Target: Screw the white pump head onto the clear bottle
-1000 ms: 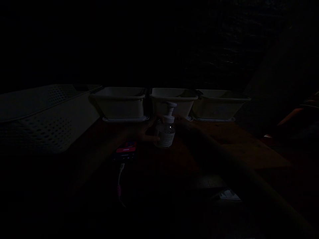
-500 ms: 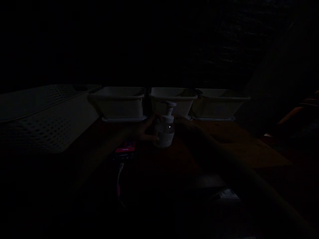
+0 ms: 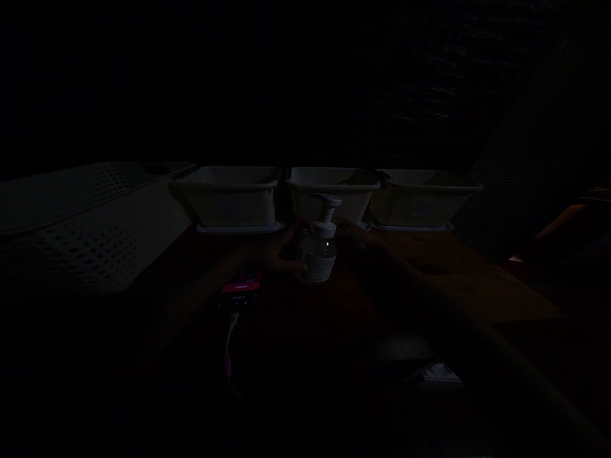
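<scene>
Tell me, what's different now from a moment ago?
Nothing clearly moved, apart from a slight shift of the whole view, and nothing was visibly taken hold of or let go. The left hand still grips the pump bottle, with the right hand at its other side, contact too dark to tell. The phone and pale bins stayed put.

A person's left forearm (image 3: pixel 214 278) and right forearm (image 3: pixel 442 308) look uncovered, narrowing toward the wrists. The left hand (image 3: pixel 275 252) is bare, its thumb dimly outlined; the right hand (image 3: pixel 354 236) is bare too (deep shadow blurs its fingers).
</scene>
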The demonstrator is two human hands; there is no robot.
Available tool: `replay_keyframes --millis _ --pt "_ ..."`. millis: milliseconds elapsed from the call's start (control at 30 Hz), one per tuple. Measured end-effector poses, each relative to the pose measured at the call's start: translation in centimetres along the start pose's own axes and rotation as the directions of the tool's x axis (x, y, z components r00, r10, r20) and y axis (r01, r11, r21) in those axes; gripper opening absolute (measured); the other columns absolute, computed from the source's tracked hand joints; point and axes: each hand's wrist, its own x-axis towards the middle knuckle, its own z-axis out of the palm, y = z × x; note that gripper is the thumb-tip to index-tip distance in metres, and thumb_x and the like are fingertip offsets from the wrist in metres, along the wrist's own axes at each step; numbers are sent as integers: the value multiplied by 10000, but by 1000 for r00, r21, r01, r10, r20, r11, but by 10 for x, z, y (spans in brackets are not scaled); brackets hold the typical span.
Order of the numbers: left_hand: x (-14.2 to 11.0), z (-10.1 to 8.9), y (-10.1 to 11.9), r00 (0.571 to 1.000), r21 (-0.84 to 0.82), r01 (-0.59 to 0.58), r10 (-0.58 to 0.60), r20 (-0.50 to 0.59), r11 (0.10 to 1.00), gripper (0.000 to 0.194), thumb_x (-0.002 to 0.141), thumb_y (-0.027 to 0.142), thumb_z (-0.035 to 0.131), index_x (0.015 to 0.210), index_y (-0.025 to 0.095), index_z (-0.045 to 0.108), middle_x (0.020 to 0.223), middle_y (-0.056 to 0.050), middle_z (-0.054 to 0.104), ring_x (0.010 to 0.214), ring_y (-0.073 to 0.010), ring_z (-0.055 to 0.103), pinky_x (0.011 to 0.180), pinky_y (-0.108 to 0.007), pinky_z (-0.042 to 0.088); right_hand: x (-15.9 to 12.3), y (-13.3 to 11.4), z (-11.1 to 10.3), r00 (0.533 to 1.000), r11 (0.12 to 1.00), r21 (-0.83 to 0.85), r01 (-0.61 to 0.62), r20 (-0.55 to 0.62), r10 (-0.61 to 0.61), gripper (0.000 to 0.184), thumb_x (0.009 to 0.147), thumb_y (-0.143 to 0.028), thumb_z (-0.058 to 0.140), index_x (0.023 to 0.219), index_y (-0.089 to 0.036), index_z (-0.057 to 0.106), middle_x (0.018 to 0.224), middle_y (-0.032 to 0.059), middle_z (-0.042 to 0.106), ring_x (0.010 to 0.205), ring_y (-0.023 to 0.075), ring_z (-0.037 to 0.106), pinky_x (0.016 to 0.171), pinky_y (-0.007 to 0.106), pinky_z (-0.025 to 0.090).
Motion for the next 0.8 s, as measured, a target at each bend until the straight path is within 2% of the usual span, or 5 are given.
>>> replay_keyframes --millis 100,333,500,633,800 --pt "1 1 1 1000 -4 18 -18 8 1000 800 766 432 750 1390 266 278 1393 -134 458 1292 -335 471 1020 -514 446 -2 -2 4 999 1000 -25 -2 -38 1 165 797 -251 733 908 -132 703 863 61 719 791 150 663 784 288 518" --pt "3 -2 7 999 -13 29 -29 -23 1000 792 791 407 733 1402 277 246 1389 -132 460 1273 -317 490 1017 -498 442 8 0 -4 998 1000 -8 -4 -61 3 245 802 -269 708 1006 -135 684 1008 99 725 884 201 678 875 365 517" --pt "3 -2 4 1000 3 2 -1 -20 1000 795 771 438 740 1392 298 263 1338 -109 482 1228 -309 517 997 -483 459 12 -3 -10 996 996 -51 -74 -53 71 239 795 -253 693 995 -122 692 1008 119 727 925 221 680 888 370 514" --pt "2 -2 6 1000 15 24 -24 -8 1000 781 781 449 726 1396 306 266 1315 -98 503 1232 -298 519 994 -472 466 16 0 -11 989 994 -16 -109 -106 106 212 783 -248 657 948 -120 697 939 113 734 853 221 679 865 376 525" --pt "0 -1 7 996 56 77 -75 -39 995 902 748 475 753 1454 287 225 1392 -122 484 1251 -309 521 981 -454 474 15 2 -6 985 994 -4 -114 -127 112 258 787 -216 596 1004 -114 692 1042 117 725 939 243 677 916 393 513"
